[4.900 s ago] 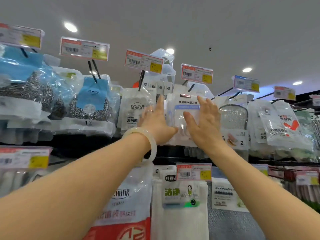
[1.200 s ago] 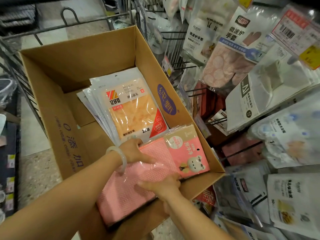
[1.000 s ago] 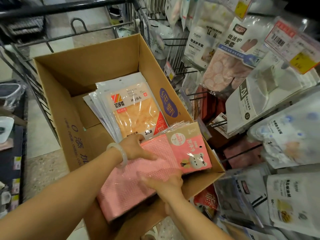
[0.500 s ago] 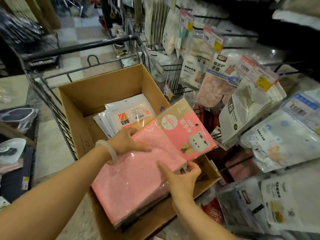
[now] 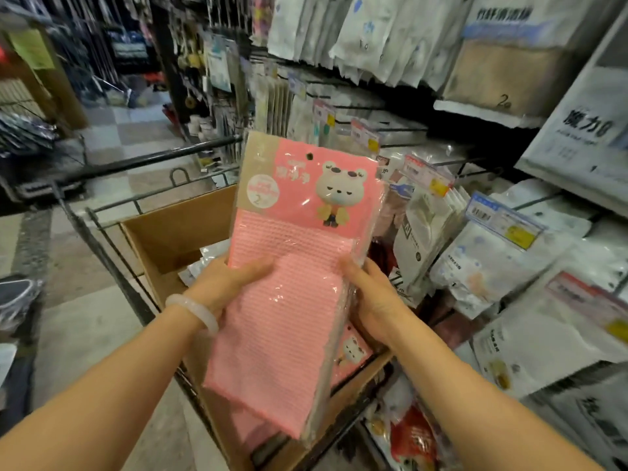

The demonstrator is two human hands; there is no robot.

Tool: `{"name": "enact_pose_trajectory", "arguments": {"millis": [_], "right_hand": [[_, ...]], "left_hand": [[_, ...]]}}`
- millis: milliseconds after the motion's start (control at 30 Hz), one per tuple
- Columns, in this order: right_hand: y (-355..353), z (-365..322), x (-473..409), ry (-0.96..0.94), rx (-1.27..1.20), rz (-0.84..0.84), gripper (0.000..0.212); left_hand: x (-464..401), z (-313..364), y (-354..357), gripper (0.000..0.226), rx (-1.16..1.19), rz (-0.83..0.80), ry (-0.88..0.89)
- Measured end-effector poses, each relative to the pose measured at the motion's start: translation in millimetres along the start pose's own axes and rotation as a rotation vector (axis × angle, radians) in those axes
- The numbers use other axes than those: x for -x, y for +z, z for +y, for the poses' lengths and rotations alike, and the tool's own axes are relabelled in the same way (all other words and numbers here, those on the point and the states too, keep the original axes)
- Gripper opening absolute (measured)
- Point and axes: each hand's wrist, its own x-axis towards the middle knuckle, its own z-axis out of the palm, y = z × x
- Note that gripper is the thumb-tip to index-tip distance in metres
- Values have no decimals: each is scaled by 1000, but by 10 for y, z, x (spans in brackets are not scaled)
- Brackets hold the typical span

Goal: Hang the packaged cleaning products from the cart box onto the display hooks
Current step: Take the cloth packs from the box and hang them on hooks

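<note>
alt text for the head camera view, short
Two bare hands, left hand and right hand, hold a stack of pink cloth packs upright above an open cardboard box in a cart, beside hooks of hanging packaged goods.

One head-worn view looks forward and down — near the hands (image 5: 299, 294), over the box (image 5: 176, 232) — racks (image 5: 475, 232) at right, aisle floor (image 5: 85, 321) at left.

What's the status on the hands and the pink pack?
Left hand and right hand grip pink cloth pack, lifted above cart box. Not hung yet. Nothing in the way.
</note>
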Motion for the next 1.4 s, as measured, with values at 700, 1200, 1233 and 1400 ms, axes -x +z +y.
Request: {"name": "enact_pose_trajectory", "arguments": {"millis": [700, 1200, 1233, 1400], "right_hand": [[-902, -660, 2135, -536, 88, 665, 52], [-2165, -377, 5372, -642, 29, 1152, 57], [-2216, -327, 5578, -646, 27, 1170, 58], [-2463, -98, 6431, -650, 42, 1253, 46]], "left_hand": [[915, 88, 2011, 63, -35, -625, 175], [3331, -537, 4242, 70, -17, -1069, 27], [3508, -618, 4337, 69, -19, -1073, 29], [4311, -949, 4718, 68, -25, -1107, -3]]}}
